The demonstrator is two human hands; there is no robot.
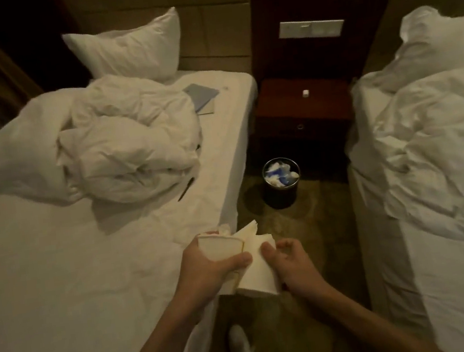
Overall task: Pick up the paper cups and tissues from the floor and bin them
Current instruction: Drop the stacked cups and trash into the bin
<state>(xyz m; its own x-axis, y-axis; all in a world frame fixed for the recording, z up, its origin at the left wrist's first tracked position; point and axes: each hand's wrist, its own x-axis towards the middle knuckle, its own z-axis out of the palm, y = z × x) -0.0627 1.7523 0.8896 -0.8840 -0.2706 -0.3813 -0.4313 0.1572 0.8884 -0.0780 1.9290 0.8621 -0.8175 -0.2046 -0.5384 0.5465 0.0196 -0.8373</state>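
Down between two beds, the left hand (207, 264) had its grip clamped on a paper cup (219, 244), thumb laid across the cup's side, with a bit of crumpled tissue (224, 230) poking out at the rim. Just beside it, the right hand (290, 260) had its grip closed on a second cup (258, 273) with folded tissues (250, 233) standing out of its top. Both cups were held together, touching, above the floor (315, 223) at the edge of the left bed (62, 289).

Further along the aisle, a dark round bin (282, 189) stood on the floor in front of a wooden nightstand (301, 106), well apart from the hands, with white and blue scraps already inside. A rumpled duvet (95, 147) and a pillow (129, 50) lay on the left bed, and more bedding was heaped on the right bed (452, 204).
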